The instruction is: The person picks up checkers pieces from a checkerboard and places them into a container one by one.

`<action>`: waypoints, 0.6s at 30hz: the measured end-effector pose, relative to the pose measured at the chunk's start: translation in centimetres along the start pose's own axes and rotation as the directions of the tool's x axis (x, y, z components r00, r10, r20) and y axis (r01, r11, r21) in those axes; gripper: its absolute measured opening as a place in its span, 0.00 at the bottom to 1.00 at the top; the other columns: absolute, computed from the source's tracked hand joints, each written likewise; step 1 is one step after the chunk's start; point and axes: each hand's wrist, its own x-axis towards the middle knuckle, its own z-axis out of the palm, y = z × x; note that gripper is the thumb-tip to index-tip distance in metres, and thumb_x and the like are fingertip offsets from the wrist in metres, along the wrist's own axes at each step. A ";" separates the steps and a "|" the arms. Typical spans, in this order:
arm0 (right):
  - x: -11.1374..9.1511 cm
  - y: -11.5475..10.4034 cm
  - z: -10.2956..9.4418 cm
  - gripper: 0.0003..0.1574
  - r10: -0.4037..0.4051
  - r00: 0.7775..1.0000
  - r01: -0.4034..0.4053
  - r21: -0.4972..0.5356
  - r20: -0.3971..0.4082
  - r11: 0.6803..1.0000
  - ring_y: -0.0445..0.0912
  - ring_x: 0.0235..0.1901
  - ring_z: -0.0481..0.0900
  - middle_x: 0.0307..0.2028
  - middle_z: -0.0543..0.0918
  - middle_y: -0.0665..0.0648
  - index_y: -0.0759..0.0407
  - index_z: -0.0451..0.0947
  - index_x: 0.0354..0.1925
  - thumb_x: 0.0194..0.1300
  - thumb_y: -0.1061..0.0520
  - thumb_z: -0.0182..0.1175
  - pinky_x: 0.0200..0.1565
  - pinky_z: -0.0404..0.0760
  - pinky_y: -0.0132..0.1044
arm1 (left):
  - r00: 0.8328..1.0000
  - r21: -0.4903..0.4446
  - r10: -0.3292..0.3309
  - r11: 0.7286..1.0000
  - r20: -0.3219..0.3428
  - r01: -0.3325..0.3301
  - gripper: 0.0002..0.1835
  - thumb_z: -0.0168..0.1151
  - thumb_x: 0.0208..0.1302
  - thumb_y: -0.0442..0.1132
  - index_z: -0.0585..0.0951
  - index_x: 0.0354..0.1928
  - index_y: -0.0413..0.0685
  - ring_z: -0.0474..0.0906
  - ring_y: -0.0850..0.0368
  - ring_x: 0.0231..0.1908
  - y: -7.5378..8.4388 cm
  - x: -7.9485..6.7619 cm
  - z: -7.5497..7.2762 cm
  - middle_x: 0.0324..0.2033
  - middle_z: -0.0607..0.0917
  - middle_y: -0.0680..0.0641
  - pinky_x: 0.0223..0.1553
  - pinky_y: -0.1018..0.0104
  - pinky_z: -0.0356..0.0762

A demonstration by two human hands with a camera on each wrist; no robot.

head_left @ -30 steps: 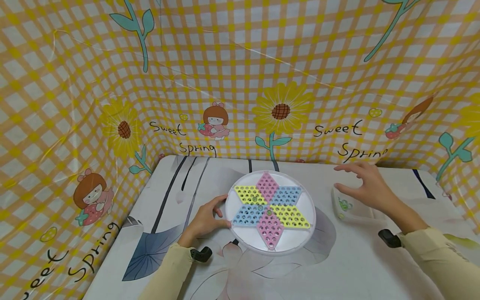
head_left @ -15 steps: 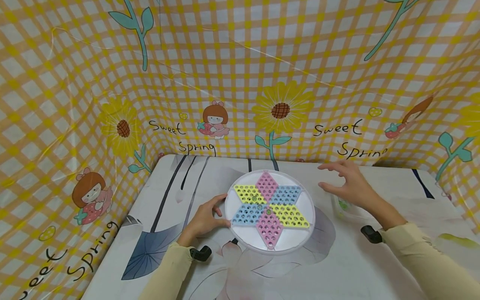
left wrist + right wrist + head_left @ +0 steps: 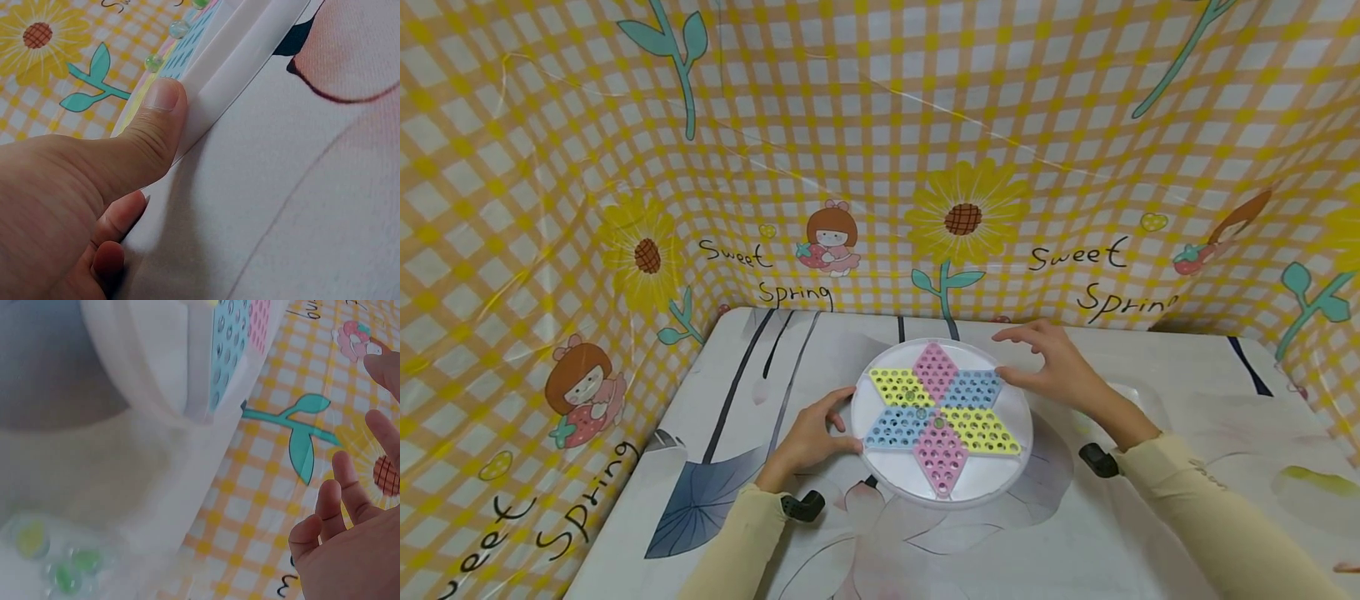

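Observation:
A round white Chinese checkers board [image 3: 992, 475] with a pink, yellow and blue star of holes lies on the table. Several glass marbles sit in it near the centre, one of them a green marble [image 3: 939, 423]. My left hand [image 3: 811, 433] grips the board's left rim; in the left wrist view the thumb [image 3: 164, 112] lies on the white side wall, with some fingers curled below. At the upper right edge hovers my right hand [image 3: 1060, 371], thumb and fingers spread apart, nothing visible between them. Whether its thumb touches the board I cannot tell.
A clear plastic box [image 3: 1131, 390] stands right of the board, partly hidden by the right forearm. Green and yellow marbles [image 3: 69, 575] lie in it. A checked cloth [image 3: 865, 125] hangs behind the table and down its left side.
My right hand has moved left from above the clear box to the board's upper right edge, its fingers still spread. The left hand and the board have stayed in place.

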 end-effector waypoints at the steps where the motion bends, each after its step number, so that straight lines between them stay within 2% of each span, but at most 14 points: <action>1: 0.1 -0.1 0.2 0.30 0.004 1.000 -0.004 0.002 0.009 1.000 0.56 0.55 0.68 0.54 0.76 0.62 0.54 0.81 0.60 0.60 0.54 0.76 0.51 0.73 0.60 | 1.000 0.000 0.001 1.000 0.000 -0.001 0.51 0.85 0.48 0.42 0.69 0.75 0.54 0.66 0.56 0.27 0.0 0.0 0.0 0.33 0.80 0.50 0.33 0.65 0.66; 11: 0.9 -1.2 1.9 0.30 0.032 0.992 -0.041 0.069 0.126 0.997 0.61 0.56 0.68 0.58 0.74 0.63 0.50 0.80 0.61 0.62 0.52 0.75 0.53 0.71 0.62 | 1.000 -0.001 0.000 1.000 0.001 0.000 0.51 0.85 0.48 0.42 0.69 0.75 0.54 0.66 0.56 0.28 0.1 0.0 0.0 0.33 0.80 0.51 0.34 0.65 0.65; 18: 1.3 -1.8 3.2 0.30 0.018 0.987 -0.031 0.082 0.160 0.996 0.64 0.55 0.71 0.58 0.75 0.66 0.54 0.80 0.61 0.61 0.53 0.75 0.52 0.73 0.62 | 1.000 0.005 0.004 1.000 0.002 -0.004 0.50 0.84 0.48 0.41 0.69 0.75 0.52 0.65 0.57 0.27 0.2 -0.1 0.0 0.33 0.79 0.50 0.32 0.65 0.64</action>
